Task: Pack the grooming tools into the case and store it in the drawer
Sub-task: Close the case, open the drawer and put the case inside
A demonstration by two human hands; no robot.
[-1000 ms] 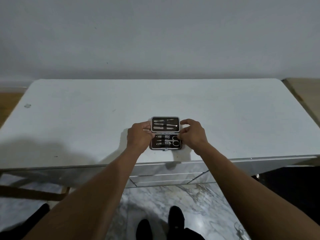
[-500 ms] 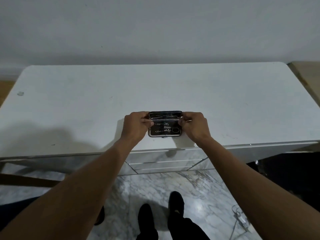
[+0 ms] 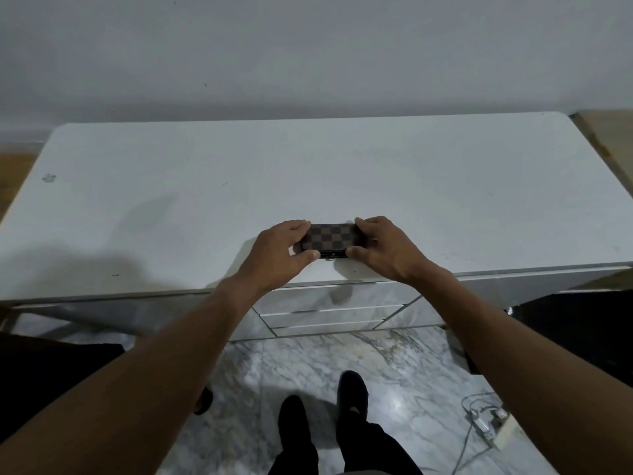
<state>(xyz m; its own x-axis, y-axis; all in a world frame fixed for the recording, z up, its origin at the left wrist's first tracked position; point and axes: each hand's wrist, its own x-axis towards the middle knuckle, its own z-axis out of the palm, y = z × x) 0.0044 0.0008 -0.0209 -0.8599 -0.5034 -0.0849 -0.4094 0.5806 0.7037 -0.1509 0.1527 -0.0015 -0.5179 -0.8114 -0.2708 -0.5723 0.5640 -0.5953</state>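
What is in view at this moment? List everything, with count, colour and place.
table: one, white, against the wall
case: one, brown checkered, closed, at the table's front edge
drawers: stacked, pale glossy, shut, under the table's front edge
floor: grey-white marble
cable: one, white, on the floor, lower right
left hand: grips the case's left end
right hand: grips the case's right end
legs: two, in black, bottom centre
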